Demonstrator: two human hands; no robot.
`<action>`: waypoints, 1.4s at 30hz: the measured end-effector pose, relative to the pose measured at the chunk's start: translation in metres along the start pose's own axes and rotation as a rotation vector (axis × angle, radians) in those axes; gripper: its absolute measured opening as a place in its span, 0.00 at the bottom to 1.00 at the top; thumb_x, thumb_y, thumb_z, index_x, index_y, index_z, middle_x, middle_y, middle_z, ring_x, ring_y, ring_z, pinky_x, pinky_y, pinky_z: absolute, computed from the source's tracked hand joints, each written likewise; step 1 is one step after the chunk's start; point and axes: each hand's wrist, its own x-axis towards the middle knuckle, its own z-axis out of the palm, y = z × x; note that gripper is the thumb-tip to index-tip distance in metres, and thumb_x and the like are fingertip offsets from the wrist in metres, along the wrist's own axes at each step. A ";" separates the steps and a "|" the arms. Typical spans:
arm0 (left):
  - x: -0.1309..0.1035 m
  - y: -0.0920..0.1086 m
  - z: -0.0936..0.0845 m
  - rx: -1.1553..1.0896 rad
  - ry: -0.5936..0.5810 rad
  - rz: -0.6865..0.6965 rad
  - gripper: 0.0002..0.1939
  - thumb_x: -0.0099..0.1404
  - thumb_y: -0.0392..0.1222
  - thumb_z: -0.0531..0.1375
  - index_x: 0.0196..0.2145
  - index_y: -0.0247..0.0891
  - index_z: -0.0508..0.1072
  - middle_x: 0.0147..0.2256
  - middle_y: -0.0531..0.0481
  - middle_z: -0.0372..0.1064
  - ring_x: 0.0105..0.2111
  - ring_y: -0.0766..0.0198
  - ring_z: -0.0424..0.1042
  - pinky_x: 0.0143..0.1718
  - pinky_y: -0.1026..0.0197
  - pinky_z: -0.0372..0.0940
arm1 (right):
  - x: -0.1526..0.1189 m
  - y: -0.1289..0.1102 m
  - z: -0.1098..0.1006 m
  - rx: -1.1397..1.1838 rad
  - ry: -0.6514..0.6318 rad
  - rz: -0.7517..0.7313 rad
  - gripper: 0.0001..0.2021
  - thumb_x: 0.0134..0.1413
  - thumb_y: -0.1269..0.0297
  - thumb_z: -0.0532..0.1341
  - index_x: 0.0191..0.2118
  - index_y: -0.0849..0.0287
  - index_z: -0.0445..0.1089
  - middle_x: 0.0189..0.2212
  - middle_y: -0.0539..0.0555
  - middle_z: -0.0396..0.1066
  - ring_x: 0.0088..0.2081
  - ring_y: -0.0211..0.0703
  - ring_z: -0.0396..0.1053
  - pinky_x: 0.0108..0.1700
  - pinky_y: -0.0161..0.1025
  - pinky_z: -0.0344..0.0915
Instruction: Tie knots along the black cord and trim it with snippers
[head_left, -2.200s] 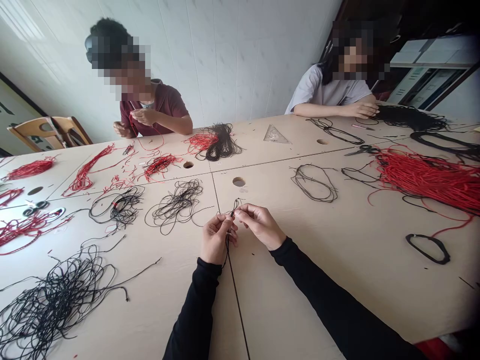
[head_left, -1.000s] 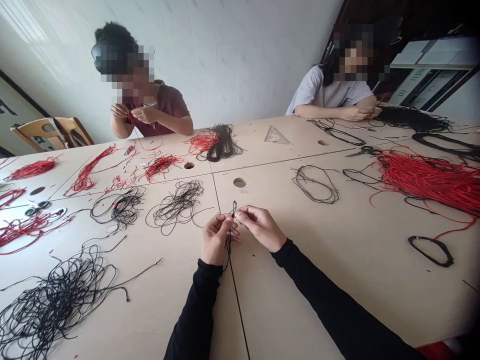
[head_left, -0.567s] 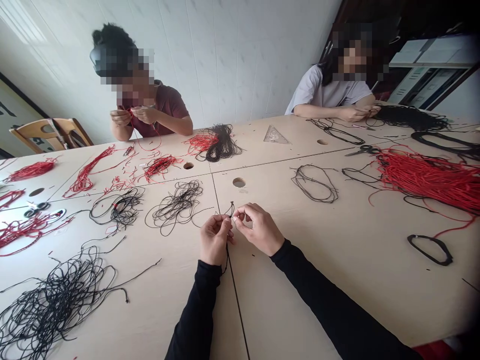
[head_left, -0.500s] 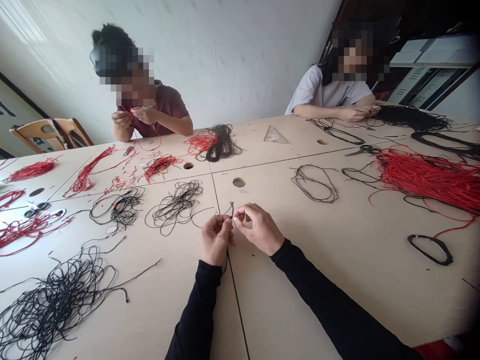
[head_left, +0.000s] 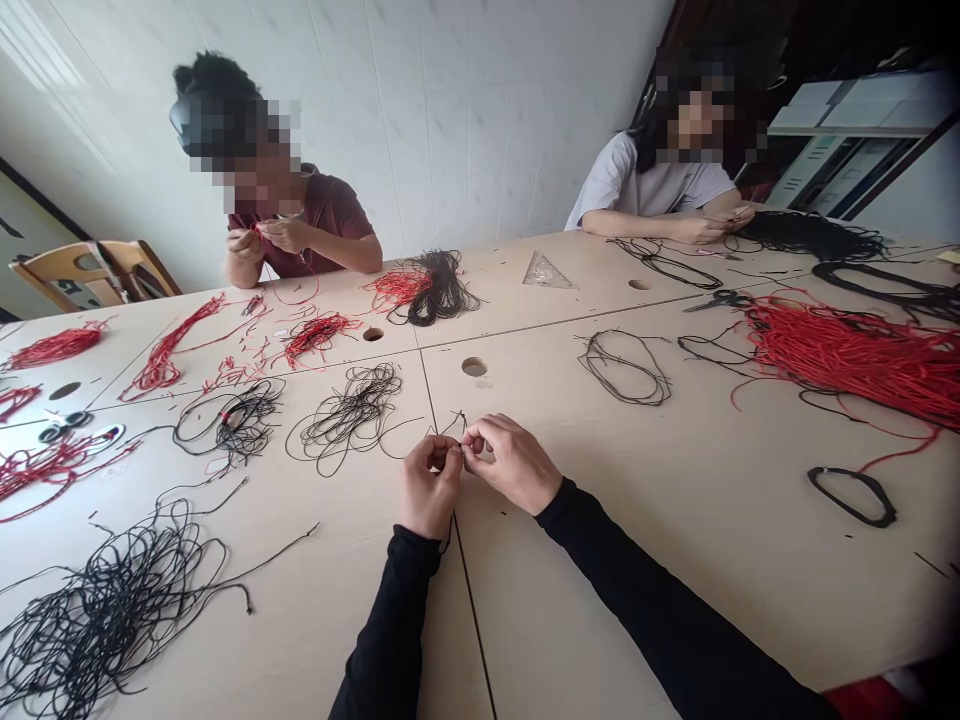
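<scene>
Just above the table (head_left: pixel 600 560), near its middle seam, my left hand (head_left: pixel 433 485) pinches a thin black cord (head_left: pixel 448 535). One end of the cord sticks up past the fingertips, and another part hangs down by the left wrist. Close against it, my right hand (head_left: pixel 514 462) is closed at the fingertips on the same cord. The exact spot between the two pinches is mostly hidden by the fingers. A loose bundle of thin black cord (head_left: pixel 356 410) lies just left of my hands, and a looped black coil (head_left: pixel 624 368) lies to the right.
A large black cord tangle (head_left: pixel 112 600) spreads at front left. Red cords (head_left: pixel 862 350) are heaped at right beside black scissors (head_left: pixel 720 299). A clear set square (head_left: pixel 547 270) lies farther back. Two people (head_left: pixel 315 215) sit across the table, handling cords.
My hands stay pinched on the black cord, with the fingertips drawn slightly closer together. The whole view has shifted a little; the piles lie as before.
</scene>
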 end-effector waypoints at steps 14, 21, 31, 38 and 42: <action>-0.001 0.005 0.000 -0.173 -0.002 -0.071 0.08 0.53 0.44 0.62 0.24 0.36 0.73 0.18 0.52 0.66 0.20 0.67 0.65 0.21 0.66 0.60 | 0.000 -0.002 -0.001 0.049 -0.020 0.032 0.05 0.50 0.74 0.57 0.28 0.57 0.62 0.27 0.51 0.67 0.32 0.42 0.64 0.34 0.37 0.63; -0.001 0.003 0.000 -0.150 -0.003 -0.081 0.08 0.53 0.43 0.62 0.24 0.35 0.73 0.18 0.53 0.66 0.19 0.68 0.64 0.21 0.66 0.59 | 0.000 -0.002 -0.001 0.053 -0.037 0.031 0.06 0.50 0.75 0.58 0.28 0.57 0.62 0.26 0.51 0.66 0.33 0.42 0.64 0.34 0.38 0.63; -0.001 0.004 0.000 -0.208 -0.005 -0.125 0.08 0.52 0.43 0.63 0.24 0.36 0.72 0.16 0.54 0.63 0.17 0.69 0.61 0.17 0.68 0.56 | 0.000 -0.004 -0.001 0.045 -0.021 0.013 0.07 0.50 0.75 0.57 0.28 0.57 0.60 0.26 0.51 0.65 0.32 0.42 0.63 0.34 0.38 0.63; 0.000 0.003 -0.001 -0.195 -0.001 -0.117 0.08 0.52 0.43 0.63 0.24 0.36 0.72 0.16 0.55 0.63 0.16 0.70 0.60 0.17 0.68 0.55 | 0.001 -0.001 -0.001 0.090 -0.044 0.015 0.05 0.51 0.74 0.57 0.29 0.57 0.62 0.27 0.51 0.67 0.33 0.42 0.64 0.36 0.39 0.64; 0.000 0.004 -0.002 -0.107 -0.019 -0.074 0.07 0.53 0.42 0.61 0.24 0.35 0.71 0.18 0.53 0.65 0.17 0.70 0.60 0.19 0.67 0.55 | 0.001 0.000 -0.001 0.093 -0.056 0.022 0.06 0.51 0.75 0.57 0.29 0.57 0.62 0.27 0.51 0.67 0.33 0.42 0.64 0.36 0.39 0.64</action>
